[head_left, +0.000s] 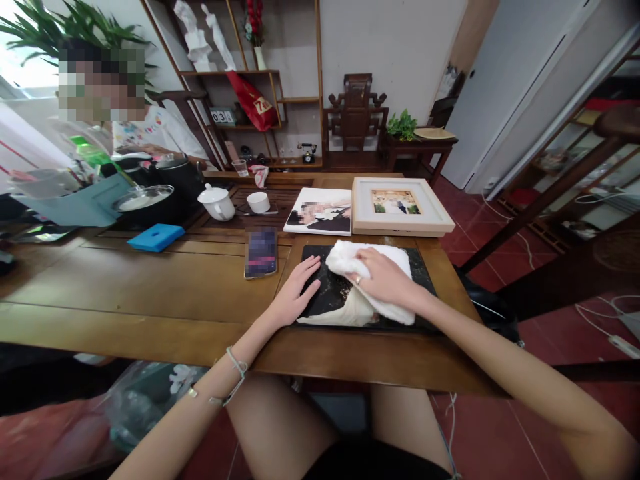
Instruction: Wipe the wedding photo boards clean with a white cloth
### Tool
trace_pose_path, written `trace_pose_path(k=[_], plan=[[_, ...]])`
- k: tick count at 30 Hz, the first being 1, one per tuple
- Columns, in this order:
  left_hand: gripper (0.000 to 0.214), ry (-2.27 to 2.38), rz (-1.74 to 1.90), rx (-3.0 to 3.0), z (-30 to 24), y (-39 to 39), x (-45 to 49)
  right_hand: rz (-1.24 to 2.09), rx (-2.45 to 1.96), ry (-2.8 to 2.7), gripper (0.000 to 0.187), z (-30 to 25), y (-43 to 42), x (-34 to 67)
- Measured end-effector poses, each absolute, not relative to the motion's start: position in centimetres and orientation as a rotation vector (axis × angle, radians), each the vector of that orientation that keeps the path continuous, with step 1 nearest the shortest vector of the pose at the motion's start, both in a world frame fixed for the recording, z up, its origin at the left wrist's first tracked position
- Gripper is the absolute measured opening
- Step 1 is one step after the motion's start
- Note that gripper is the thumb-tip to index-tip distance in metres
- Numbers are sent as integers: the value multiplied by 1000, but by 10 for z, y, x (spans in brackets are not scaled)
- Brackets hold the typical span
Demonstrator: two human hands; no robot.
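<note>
A dark unframed photo panel (425, 280) lies flat on the wooden table (150, 293) in front of me. My left hand (295, 293) rests flat on its left edge, fingers stretched out. My right hand (385, 277) presses down on a white towel (380, 260) that lies bunched over the panel, with fingers curled over the cloth. A ring shows on that hand.
Behind the panel lie another photo print (320, 212) and a white framed picture (400, 205). A phone (261, 253), a blue pad (156, 237), a white teapot (217, 202), a cup (259, 201) and dark pots stand further left. Another person sits at the far left. Cables run over the red floor.
</note>
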State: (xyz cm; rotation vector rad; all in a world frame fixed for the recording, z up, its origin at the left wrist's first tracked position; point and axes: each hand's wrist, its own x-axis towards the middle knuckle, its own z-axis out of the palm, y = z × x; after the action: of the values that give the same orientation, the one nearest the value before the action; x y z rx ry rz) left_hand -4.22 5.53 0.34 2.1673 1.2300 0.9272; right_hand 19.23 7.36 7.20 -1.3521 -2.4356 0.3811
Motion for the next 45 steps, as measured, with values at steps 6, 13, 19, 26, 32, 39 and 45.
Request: trace_pose_path(k=[6,13,19,26,32,39,45], plan=[[51,1201,931,2223,1,56,-45,633,-1320,-2272,38,72,124,157],[51,1216,922,2212,0,56,-45,578,-1205,-2304,31,61,130,140],[48,1192,928,2222,1,56,-44,421,-1233,-2252,27,46,113,216],[47,1196,953,2187,1,57,-43,-12,-1243,-2449,40,41,71,240],[49,1219,963,2118,3,55,-42,177,-817,-2806,75,52,-1,188],[50,1226,960,2109,2,56,-42,117,-1148,-2585,50,53,71,190],[51,1230,967,2105,2,55,-42,-21,-1260,-2673,55,54,63,178]])
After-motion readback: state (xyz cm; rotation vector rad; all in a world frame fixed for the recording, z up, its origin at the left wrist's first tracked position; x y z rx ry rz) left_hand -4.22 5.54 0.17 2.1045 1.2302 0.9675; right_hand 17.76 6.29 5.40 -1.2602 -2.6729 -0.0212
